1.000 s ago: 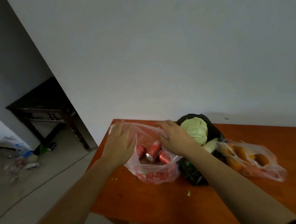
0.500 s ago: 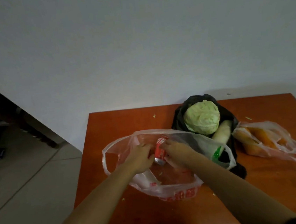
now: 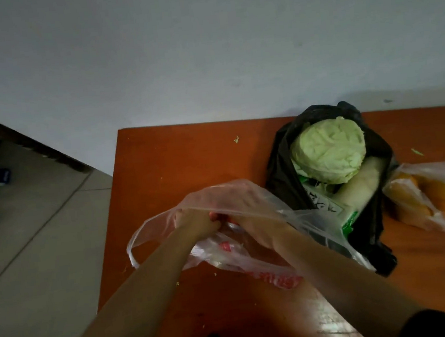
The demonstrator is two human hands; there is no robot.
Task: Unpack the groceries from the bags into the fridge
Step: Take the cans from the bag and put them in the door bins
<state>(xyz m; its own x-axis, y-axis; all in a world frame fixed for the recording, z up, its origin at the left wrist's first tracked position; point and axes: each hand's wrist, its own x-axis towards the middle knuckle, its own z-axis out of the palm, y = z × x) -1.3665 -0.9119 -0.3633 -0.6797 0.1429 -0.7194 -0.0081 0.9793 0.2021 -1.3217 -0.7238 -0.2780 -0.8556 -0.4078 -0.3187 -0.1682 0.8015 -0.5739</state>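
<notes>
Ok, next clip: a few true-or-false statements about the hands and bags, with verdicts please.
1. The left hand and the right hand are both inside the clear plastic bag. True.
2. A white radish lies beside the cabbage in the black bag. True.
3. The black bag is tied shut. False: it gapes open.
4. The bag of orange produce lies left of the clear plastic bag. False: it lies right of the black bag.

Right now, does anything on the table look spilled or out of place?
Only small green scraps strewn over the table: one near the back edge, another right of the black bag, likely shed by the cabbage. Nothing looks spilled or torn.
</notes>
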